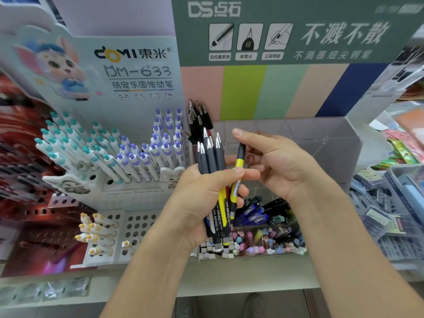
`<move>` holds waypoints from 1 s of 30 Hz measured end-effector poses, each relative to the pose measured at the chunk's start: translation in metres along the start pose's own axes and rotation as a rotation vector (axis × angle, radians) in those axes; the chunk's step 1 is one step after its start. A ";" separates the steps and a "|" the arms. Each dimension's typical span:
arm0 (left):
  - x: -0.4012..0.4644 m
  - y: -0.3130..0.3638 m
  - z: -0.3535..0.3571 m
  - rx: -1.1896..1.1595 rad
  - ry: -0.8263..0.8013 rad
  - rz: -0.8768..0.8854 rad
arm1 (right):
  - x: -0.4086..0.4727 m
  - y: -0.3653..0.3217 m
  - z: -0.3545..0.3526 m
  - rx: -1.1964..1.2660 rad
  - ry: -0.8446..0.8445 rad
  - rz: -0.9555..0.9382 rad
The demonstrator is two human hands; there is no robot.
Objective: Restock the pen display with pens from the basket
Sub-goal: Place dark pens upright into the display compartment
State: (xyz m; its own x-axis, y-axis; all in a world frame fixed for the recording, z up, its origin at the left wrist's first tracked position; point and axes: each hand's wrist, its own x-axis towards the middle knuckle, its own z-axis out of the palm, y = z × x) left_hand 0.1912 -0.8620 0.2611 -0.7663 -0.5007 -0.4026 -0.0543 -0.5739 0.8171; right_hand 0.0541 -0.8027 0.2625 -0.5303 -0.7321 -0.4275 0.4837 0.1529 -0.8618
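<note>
Shop shelf; left hand (pixel 202 193) gripping pens (pixel 212 161), right hand (pixel 278 161) pinching one.

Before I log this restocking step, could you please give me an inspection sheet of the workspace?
Surface: pale shelf edge below the displays.
Job's things: bundle of dark pens in the left hand; yellow-banded pen being drawn out; black pens already standing in the clear display bin.
Clutter: white click pens in the neighbouring rack; mixed pens in the lower tray.
Grippers: left hand grips the bundle; right hand fingers pinch the single pen.
Cables: nothing seen.
Surroundings: packaged stationery at right.
</note>
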 end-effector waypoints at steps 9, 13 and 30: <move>-0.001 0.004 -0.002 -0.031 -0.023 0.001 | 0.002 0.001 -0.001 0.159 -0.025 0.060; -0.001 0.003 -0.003 -0.004 -0.017 0.015 | 0.003 0.003 0.003 0.083 -0.006 0.060; 0.000 0.003 -0.001 -0.042 -0.002 0.029 | 0.001 0.006 0.002 0.030 0.014 -0.005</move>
State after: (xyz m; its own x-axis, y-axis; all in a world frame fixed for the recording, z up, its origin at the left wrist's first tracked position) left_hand 0.1915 -0.8642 0.2633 -0.7683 -0.5163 -0.3784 -0.0052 -0.5861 0.8102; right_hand 0.0578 -0.8037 0.2578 -0.5427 -0.7232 -0.4270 0.5010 0.1292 -0.8557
